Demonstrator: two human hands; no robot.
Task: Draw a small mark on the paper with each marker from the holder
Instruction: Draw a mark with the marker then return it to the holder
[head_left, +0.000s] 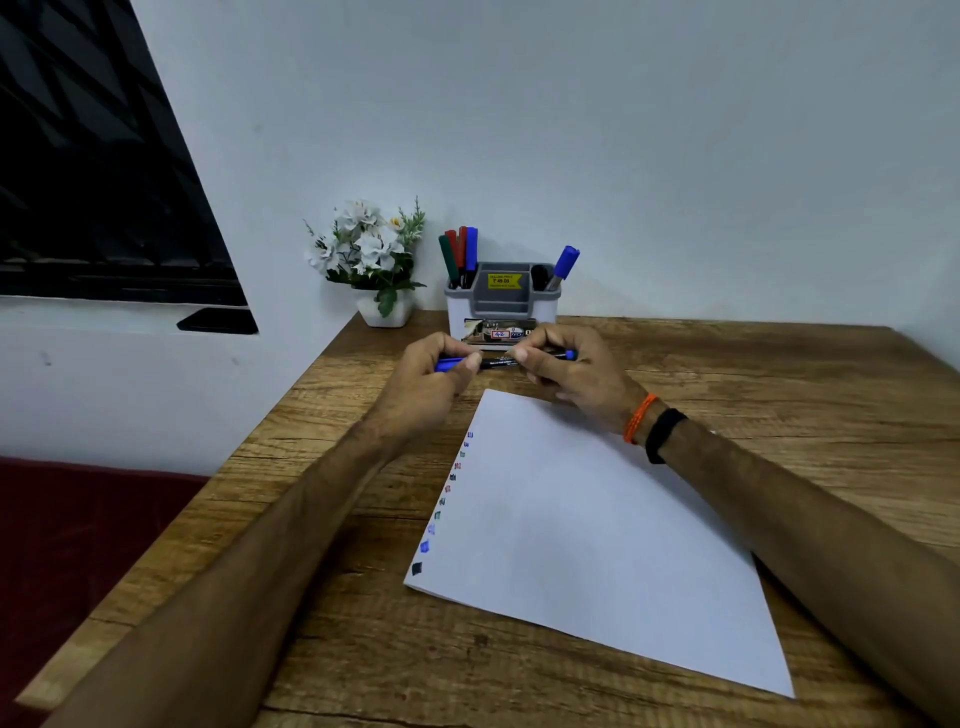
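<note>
This looks like a home study corner or small home office. A wood-grain bench (727, 374) is pushed against a plain pale wall (623, 130). At the back edge of the bench stands a grey and white desk organiser (503, 304) with a yellow price sticker, holding markers (459, 254) in its compartments. Just left of the organiser is a small white pot of artificial white flowers (371, 249), a domestic touch. Further left of the organiser, a dark window (93, 182) with a white sill is set into the side wall. Below that window, left of the bench, lies a dark red cushioned seat (67, 530). A white sheet of paper (597, 545) lies on the bench in front of the organiser.
</note>
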